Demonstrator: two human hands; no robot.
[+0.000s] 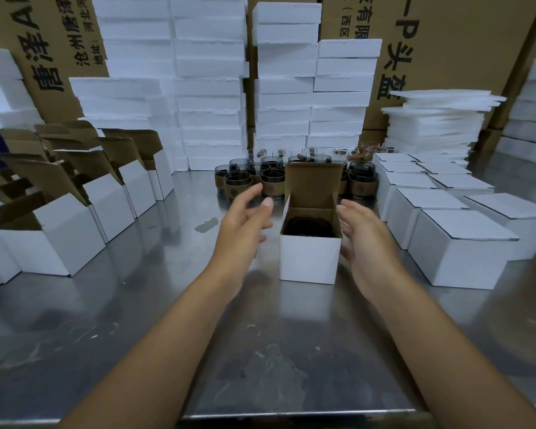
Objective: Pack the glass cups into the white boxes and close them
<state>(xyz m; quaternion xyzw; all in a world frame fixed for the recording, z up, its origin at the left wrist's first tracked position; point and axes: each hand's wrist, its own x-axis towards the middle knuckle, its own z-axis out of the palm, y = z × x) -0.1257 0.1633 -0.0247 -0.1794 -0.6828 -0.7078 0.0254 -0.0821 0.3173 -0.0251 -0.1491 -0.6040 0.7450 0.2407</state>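
Observation:
A white box stands open in the middle of the steel table, its brown lid flap upright. A dark glass cup sits inside it. My left hand hovers just left of the box with relaxed fingers, holding nothing. My right hand is close beside the box's right wall, fingers straight and empty; whether it touches the wall is unclear. Several more glass cups with brown sleeves stand behind the box.
Several open white boxes line the left side. Closed white boxes are grouped on the right. Stacks of white foam and foam sheets stand at the back before big cardboard cartons. The table's front edge runs near the bottom.

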